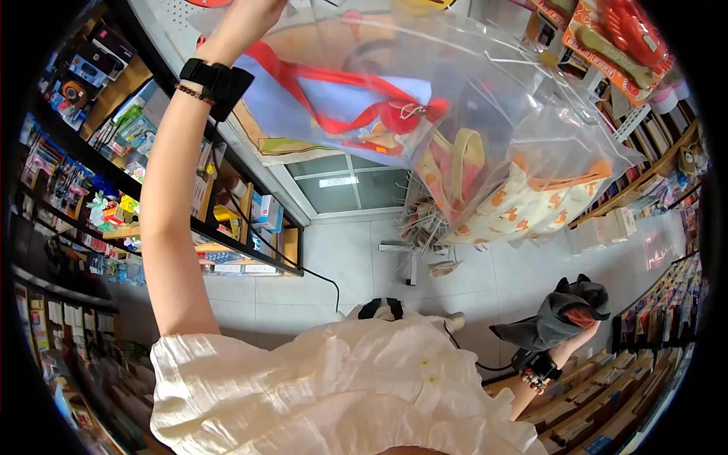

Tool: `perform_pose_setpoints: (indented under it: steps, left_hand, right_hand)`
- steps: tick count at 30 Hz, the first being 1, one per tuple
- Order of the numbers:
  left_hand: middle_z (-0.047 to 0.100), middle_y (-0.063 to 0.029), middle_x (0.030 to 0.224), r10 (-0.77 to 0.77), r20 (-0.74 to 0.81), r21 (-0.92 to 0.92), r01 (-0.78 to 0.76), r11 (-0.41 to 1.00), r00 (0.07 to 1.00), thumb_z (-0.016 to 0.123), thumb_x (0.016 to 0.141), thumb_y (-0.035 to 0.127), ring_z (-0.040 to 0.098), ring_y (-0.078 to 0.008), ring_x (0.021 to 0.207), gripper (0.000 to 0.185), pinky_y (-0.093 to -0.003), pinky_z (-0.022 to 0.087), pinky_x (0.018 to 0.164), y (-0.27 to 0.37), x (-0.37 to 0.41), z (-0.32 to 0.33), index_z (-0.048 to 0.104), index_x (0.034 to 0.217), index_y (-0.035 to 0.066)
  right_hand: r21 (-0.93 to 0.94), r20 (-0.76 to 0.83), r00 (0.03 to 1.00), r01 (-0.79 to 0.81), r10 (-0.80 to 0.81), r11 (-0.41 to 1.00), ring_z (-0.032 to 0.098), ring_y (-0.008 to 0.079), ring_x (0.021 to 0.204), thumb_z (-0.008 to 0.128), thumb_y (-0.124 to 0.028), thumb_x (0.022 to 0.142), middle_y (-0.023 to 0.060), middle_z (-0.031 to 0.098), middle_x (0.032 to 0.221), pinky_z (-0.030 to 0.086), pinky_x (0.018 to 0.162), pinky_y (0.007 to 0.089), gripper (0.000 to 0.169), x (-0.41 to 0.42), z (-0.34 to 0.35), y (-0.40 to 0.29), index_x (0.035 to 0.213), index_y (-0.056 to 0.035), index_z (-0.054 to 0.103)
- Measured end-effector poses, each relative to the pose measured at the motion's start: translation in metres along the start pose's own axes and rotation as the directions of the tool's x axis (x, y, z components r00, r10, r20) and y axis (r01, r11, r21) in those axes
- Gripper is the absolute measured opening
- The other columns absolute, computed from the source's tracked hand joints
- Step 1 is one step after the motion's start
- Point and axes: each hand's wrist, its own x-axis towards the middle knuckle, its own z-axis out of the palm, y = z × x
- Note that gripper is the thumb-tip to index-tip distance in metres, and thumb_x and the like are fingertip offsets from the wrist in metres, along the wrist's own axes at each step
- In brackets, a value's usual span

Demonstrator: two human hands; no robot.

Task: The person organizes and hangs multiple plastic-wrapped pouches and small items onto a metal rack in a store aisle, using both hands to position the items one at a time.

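Note:
My left hand (pixel 259 17) is raised to the top edge of the picture, beside hanging bags under clear plastic (pixel 455 51). Its fingers are cut off by the frame, so their grip is hidden. My right hand (pixel 575 344), low at the right, holds a bunched dark grey cloth (pixel 546 321) with a reddish patch. Closest to my left wrist is a blue fabric bag (pixel 273 102) with red straps (pixel 324 71). Farther right, a cream bag (pixel 512 205) with an orange print hangs beside a yellow strap loop (pixel 469 162).
Shelves of packaged goods (pixel 125 131) stand at the left, and book racks (pixel 597 387) at the lower right. A metal stand (pixel 418 256) with wire hooks rises from the tiled floor (pixel 335 244). A black cable (pixel 324 277) trails from the left. Behind is a white-framed glass panel (pixel 347 182).

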Motion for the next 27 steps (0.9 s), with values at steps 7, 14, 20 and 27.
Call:
perform_pose_setpoints:
  steps: [7, 14, 20, 27]
  left_hand:
    - [0.045, -0.0122, 0.076, 0.179, 0.382, -0.116, -0.145, 0.983, 0.907, 0.048, 0.074, -0.008, 0.051, -0.0277, 0.072, 0.02, -0.0361, 0.042, 0.064, -0.017, -0.053, 0.046, 0.04, 0.089, 0.002]
    - [0.056, -0.0238, 0.082, -0.105, 0.477, 0.007, 0.115, 0.993, 0.873, 0.046, 0.071, -0.01, 0.055, -0.0416, 0.083, 0.037, -0.0452, 0.043, 0.071, -0.027, -0.132, 0.095, 0.046, 0.106, 0.001]
    - [0.055, -0.0136, 0.068, -0.277, 0.757, 0.029, 0.393, 0.919, 0.591, 0.047, 0.071, -0.006, 0.055, -0.0207, 0.061, 0.013, -0.0339, 0.043, 0.053, -0.043, -0.233, 0.119, 0.046, 0.083, 0.0]
    - [0.054, -0.0098, 0.065, -0.576, 0.803, 0.008, 0.964, 0.265, 0.152, 0.051, 0.061, -0.013, 0.056, -0.0196, 0.056, 0.029, -0.0308, 0.039, 0.038, -0.08, -0.348, 0.114, 0.038, 0.076, 0.008]
  right_hand:
    - [0.041, 0.221, 0.973, -0.079, 0.068, 0.996, 0.057, 0.0293, 0.1, 0.042, -0.038, 0.088, 0.0121, 0.059, 0.111, 0.046, 0.088, 0.0431, 0.045, 0.01, 0.003, 0.013, 0.114, -0.0048, 0.057]
    - [0.035, 0.227, 0.973, -0.055, 0.046, 0.998, 0.058, 0.0236, 0.095, 0.043, -0.035, 0.089, 0.0089, 0.062, 0.105, 0.045, 0.087, 0.038, 0.037, 0.022, 0.015, 0.02, 0.104, -0.0057, 0.059]
    - [0.056, 0.151, 0.988, -0.024, 0.015, 0.998, 0.058, 0.0238, 0.093, 0.042, -0.031, 0.089, 0.0095, 0.062, 0.101, 0.047, 0.084, 0.0373, 0.034, 0.017, 0.01, 0.016, 0.102, -0.0043, 0.059]
    - [0.008, 0.152, 0.987, -0.046, 0.045, 0.999, 0.058, 0.0216, 0.088, 0.042, -0.024, 0.087, 0.008, 0.061, 0.097, 0.046, 0.081, 0.0347, 0.025, 0.031, -0.003, 0.026, 0.094, -0.0046, 0.057]
